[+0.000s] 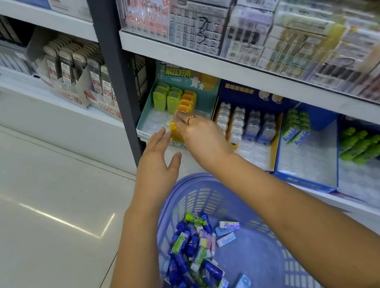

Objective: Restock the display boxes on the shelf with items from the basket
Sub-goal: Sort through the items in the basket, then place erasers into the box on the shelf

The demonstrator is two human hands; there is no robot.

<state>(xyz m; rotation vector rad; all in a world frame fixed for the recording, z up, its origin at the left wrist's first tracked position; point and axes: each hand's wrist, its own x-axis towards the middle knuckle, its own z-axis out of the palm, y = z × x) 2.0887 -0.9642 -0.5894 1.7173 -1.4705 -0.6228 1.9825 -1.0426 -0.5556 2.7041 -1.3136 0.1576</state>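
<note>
While the left hand (157,163) hovers open, I see the right hand (199,134) holding a yellow item (175,133) at the teal display box (144,111).
Nearest me, the purple basket (201,191) sits below the shelf (372,212), a heap of blue and green packets (192,263) in its bottom. Over its far rim the left hand hangs with fingers straight and slightly apart, gripping nothing, fingertips near the box's front edge. Just beyond, the right hand, a ring (190,119) on one finger, pinches the yellow item upright at the box's front right corner, fingers clamped on its top. Rows of green and orange items stand at the box's back wall. Farther right along the shelf, blue display boxes (302,181) hold white, blue and green items.
</note>
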